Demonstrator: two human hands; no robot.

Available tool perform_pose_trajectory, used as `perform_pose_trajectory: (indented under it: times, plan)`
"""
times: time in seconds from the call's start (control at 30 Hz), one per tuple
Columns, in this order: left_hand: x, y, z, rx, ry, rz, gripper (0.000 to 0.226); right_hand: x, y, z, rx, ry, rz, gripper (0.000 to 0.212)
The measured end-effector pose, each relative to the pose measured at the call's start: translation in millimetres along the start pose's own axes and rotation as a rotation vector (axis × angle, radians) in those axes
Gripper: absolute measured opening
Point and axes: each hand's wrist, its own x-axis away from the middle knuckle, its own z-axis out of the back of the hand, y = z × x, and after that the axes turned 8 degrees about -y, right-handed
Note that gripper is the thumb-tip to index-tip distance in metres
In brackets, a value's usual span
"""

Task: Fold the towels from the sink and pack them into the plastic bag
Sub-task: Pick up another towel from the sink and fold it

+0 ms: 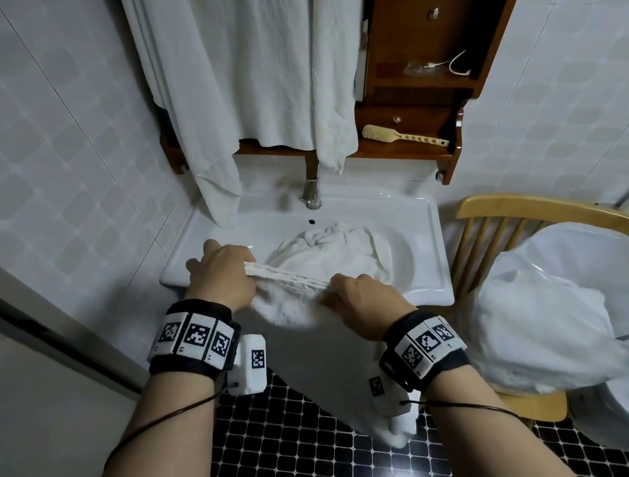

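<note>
White towel point(286, 308): top edge pinched taut between left hand point(222, 274) and right hand point(363, 300), both curled tight on it, remainder hanging below the knuckles. Further towels point(330, 248) heaped in sink point(426, 262) just beyond both hands. Open plastic bag point(560, 307) well right of right hand. Risk, as judged: hanging end dragging on floor tiles point(295, 445), or fold going crooked, through uneven grip
</note>
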Motion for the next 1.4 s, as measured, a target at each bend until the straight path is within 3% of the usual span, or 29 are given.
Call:
perform_pose_trajectory:
  times: [0.1,0.2,0.3,0.37,0.43,0.5,0.63,0.7,0.8,0.9,1.03,1.1,1.23,1.33,1.4]
  plan:
    - [2,6,-6,-0.263,-0.164,0.017,0.038,4,-12,6,-0.06,-0.021,0.035,0.033]
    - [0,15,-19,-0.089,-0.239,-0.248,0.047,1,-21,11,-0.09,0.014,0.092,0.038]
    - [7,29,-34,0.1,-0.185,-0.482,0.043,1,-21,18,-0.162,0.097,0.156,0.041]
    - [9,34,-40,0.196,-0.131,-0.534,0.028,3,-16,20,-0.22,0.148,0.213,0.035]
    - [9,38,-43,0.218,-0.128,-0.539,0.014,4,-10,22,-0.271,0.198,0.189,0.046]
    - [8,42,-44,0.187,-0.177,-0.527,0.021,7,0,24,-0.341,0.208,0.123,0.048]
    - [6,45,-47,0.125,-0.265,-0.455,0.037,24,17,28,-0.515,0.045,0.071,0.039]
    - [5,47,-51,0.086,-0.296,-0.442,0.033,29,27,26,-0.505,-0.093,0.05,0.034]
    - [7,49,-56,0.079,-0.367,-0.445,0.023,29,36,24,-0.303,-0.302,0.051,0.029]
    - [11,48,-62,0.086,-0.42,-0.45,0.03,24,30,22,-0.096,-0.352,-0.044,0.024]
    - [17,44,-63,0.056,-0.455,-0.454,0.064,14,16,17,0.08,-0.192,-0.139,0.034]
    - [15,39,-59,0.047,-0.469,-0.451,0.066,9,10,11,0.166,-0.045,-0.112,0.04]
    - [10,25,-52,0.096,-0.47,-0.462,0.063,-5,-3,-7,-0.147,0.149,0.013,0.043]
    - [13,14,-44,0.128,-0.443,-0.476,0.057,-6,-14,-16,-0.35,0.3,-0.039,0.044]
    - [17,10,-38,0.154,-0.446,-0.487,0.043,-5,-16,-19,-0.511,0.294,-0.062,0.04]
